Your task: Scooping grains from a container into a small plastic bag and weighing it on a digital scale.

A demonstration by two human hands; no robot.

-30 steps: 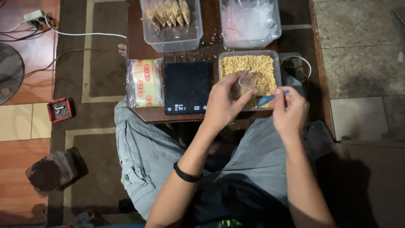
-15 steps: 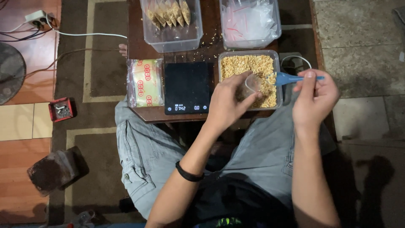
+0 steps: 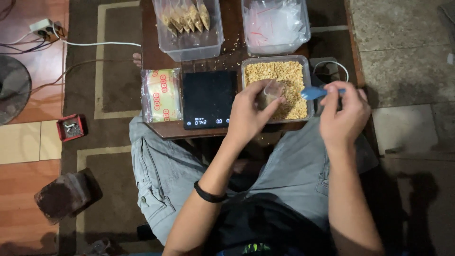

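My left hand (image 3: 250, 111) holds a small clear plastic bag (image 3: 268, 93) open over a clear container of golden grain (image 3: 276, 76). My right hand (image 3: 342, 114) grips a blue plastic spoon (image 3: 313, 92) by its handle, with the bowl at the container's right rim, just right of the bag. A black digital scale (image 3: 209, 98) with a lit display lies left of the grain container, with nothing on it.
Low dark wooden table (image 3: 151, 52) with spilled grains. At the back stand a tub with several filled pouches (image 3: 188, 26) and a tub of empty bags (image 3: 276, 23). A yellow packaged bundle (image 3: 162, 95) lies left of the scale. On the floor are a power strip (image 3: 43, 27) and a red box (image 3: 70, 127).
My right hand swung the blue spoon out to the right and has come back toward the bag. My left hand kept the bag over the grain.
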